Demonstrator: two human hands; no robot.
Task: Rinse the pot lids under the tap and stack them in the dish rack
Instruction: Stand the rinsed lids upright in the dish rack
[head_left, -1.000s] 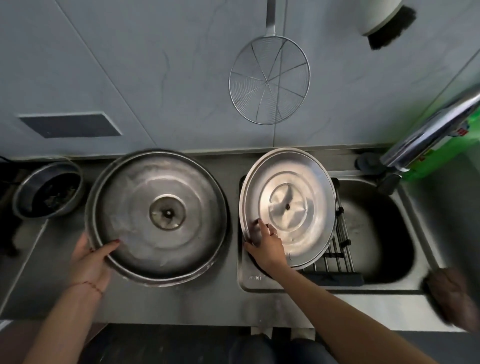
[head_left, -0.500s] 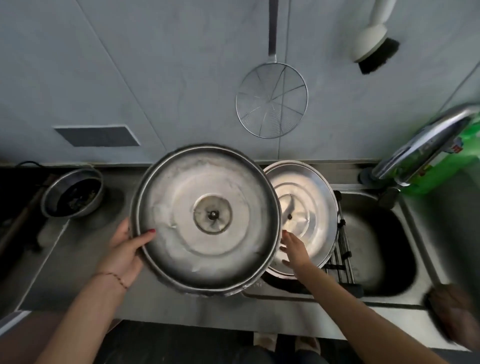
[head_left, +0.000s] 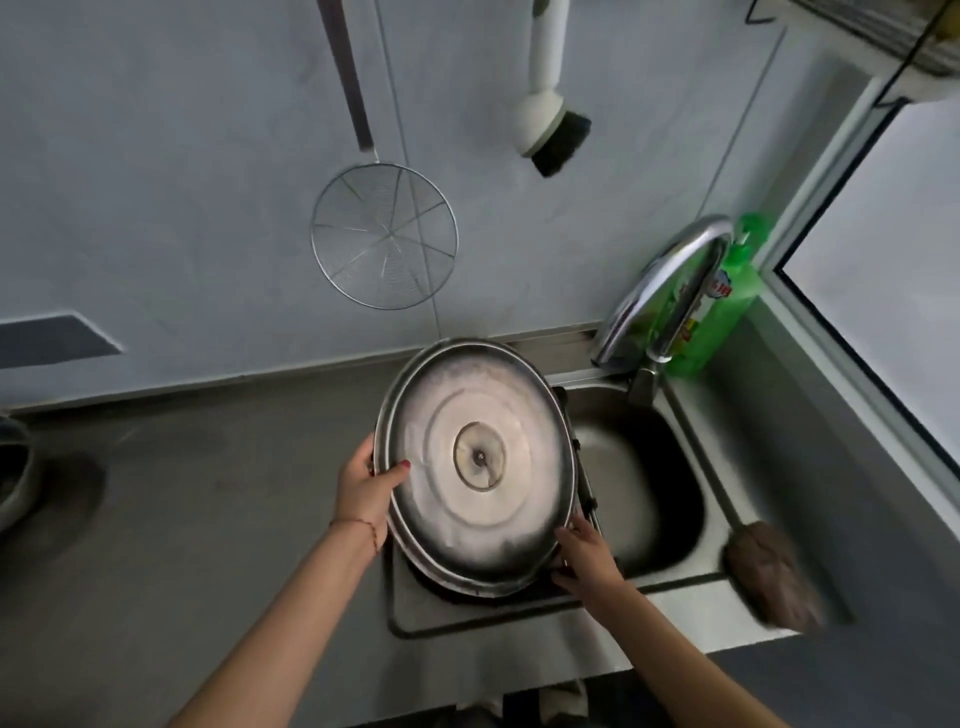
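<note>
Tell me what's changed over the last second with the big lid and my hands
The large lid was lifted off the counter by the left hand and carried right, over the rack side of the sink, where it now covers the smaller lid. The right hand let go of the smaller lid and now steadies the large lid's lower right rim. The tap, hanging strainer and brush stayed put.

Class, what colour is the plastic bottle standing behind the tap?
Bright green, with a coloured label; the bottle shows best in the head view, partly behind the tap.
</note>
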